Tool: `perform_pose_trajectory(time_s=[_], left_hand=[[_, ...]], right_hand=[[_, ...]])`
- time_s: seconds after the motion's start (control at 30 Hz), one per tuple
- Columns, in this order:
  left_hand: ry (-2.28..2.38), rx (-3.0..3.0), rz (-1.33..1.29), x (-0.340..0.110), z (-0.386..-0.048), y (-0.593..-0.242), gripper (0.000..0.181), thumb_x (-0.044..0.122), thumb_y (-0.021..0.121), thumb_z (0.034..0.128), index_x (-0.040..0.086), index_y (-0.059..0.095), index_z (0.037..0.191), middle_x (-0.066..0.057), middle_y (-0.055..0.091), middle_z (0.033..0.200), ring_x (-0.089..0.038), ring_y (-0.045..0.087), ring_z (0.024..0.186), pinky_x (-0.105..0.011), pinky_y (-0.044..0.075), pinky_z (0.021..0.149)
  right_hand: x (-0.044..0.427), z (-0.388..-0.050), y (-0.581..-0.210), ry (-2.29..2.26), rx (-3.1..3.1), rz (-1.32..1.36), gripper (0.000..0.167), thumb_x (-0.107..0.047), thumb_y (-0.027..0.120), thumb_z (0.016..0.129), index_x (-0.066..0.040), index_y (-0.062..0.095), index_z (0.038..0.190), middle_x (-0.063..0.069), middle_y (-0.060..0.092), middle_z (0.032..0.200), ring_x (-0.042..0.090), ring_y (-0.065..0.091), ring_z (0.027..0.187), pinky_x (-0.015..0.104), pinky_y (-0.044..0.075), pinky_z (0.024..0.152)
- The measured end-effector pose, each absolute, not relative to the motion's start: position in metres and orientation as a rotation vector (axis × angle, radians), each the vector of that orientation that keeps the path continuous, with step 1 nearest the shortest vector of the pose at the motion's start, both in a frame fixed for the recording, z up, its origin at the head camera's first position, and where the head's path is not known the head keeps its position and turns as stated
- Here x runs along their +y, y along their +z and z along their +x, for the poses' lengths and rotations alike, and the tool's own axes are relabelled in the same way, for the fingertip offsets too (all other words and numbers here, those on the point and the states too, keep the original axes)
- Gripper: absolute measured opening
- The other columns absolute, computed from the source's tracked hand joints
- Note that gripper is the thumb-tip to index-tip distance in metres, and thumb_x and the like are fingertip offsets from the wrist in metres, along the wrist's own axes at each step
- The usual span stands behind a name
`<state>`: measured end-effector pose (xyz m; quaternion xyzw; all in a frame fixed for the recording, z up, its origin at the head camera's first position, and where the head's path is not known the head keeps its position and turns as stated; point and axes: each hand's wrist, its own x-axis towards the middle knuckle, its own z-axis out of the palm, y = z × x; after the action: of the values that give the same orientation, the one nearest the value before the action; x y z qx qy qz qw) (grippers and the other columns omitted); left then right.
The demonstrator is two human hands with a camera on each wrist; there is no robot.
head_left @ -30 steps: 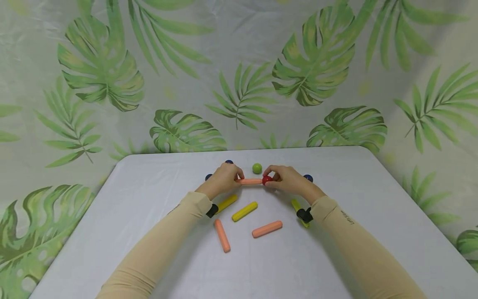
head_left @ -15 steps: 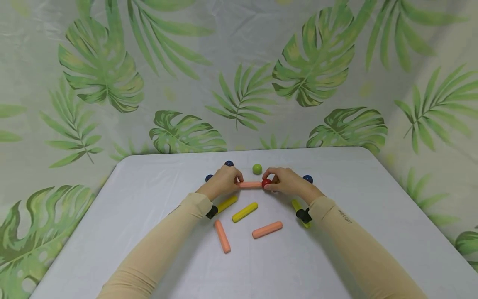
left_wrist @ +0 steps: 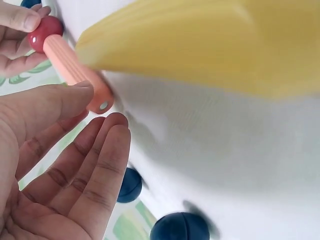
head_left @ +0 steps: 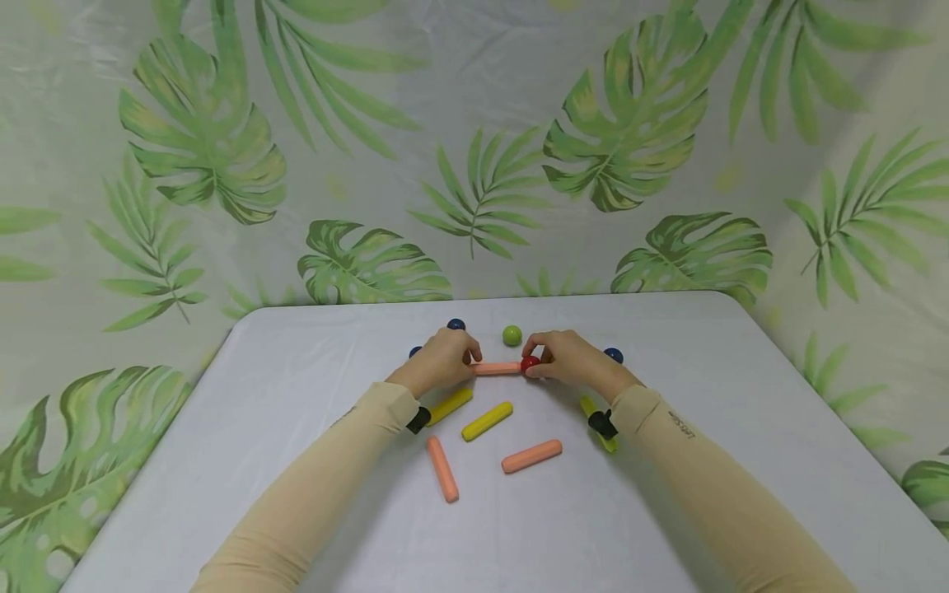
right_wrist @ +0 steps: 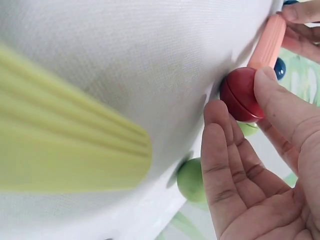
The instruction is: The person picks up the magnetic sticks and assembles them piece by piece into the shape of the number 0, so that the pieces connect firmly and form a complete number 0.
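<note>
My right hand (head_left: 574,360) pinches a red ball (right_wrist: 241,94) between thumb and fingers. A ridged orange stick (head_left: 497,369) lies against the ball, running left from it. My left hand (head_left: 442,360) holds the stick's other end between thumb and forefinger, its remaining fingers extended. A small pale disc shows in the stick's near end face in the left wrist view. Whether the stick touches the table is hard to tell. Behind the hands sits a green ball (head_left: 511,335). Two blue balls, one farther back (head_left: 455,325), lie by the left hand, and another blue ball (head_left: 613,355) beside the right.
Two yellow sticks, one in the middle (head_left: 487,421) and one by the left wrist (head_left: 451,407), lie nearer. A yellow-green stick (head_left: 599,445) is partly under the right wrist. Two loose orange sticks (head_left: 442,469) lie in front on the white table (head_left: 356,527). A leaf-patterned cloth hangs behind.
The orange stick and red ball have come slightly closer to the person, both hands moving with them. The other sticks and balls stay where they were.
</note>
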<state>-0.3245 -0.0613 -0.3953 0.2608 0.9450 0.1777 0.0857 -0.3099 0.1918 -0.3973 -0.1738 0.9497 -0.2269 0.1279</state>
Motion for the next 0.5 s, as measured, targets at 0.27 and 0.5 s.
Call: perform_pose_trajectory(time_s=[0.27, 0.5], left_hand=[[0.551, 2.866, 0.844, -0.083, -0.322, -0.376, 0.022, 0.007, 0.079, 0.0964, 0.003, 0.08, 0.118, -0.016, 0.077, 0.111, -0.025, 0.071, 0.103, -0.038, 0.061, 0.093], [0.579, 2.92, 0.799, -0.11, -0.319, -0.366, 0.022, 0.005, 0.079, 0.0951, 0.002, 0.08, 0.117, -0.02, 0.076, 0.113, -0.027, 0.069, 0.101, -0.042, 0.059, 0.093]], right_hand=[[0.19, -0.309, -0.395, -0.633, 2.77, -0.494, 0.029, -0.024, 0.077, 0.101, -0.012, 0.07, 0.127, 0.009, 0.072, 0.103, 0.019, 0.061, 0.086, 0.027, 0.051, 0.074], [0.189, -0.31, -0.395, -0.616, 2.763, -0.489, 0.031, -0.024, 0.077, 0.102, -0.012, 0.069, 0.129, 0.009, 0.072, 0.103, 0.019, 0.061, 0.087, 0.027, 0.051, 0.075]])
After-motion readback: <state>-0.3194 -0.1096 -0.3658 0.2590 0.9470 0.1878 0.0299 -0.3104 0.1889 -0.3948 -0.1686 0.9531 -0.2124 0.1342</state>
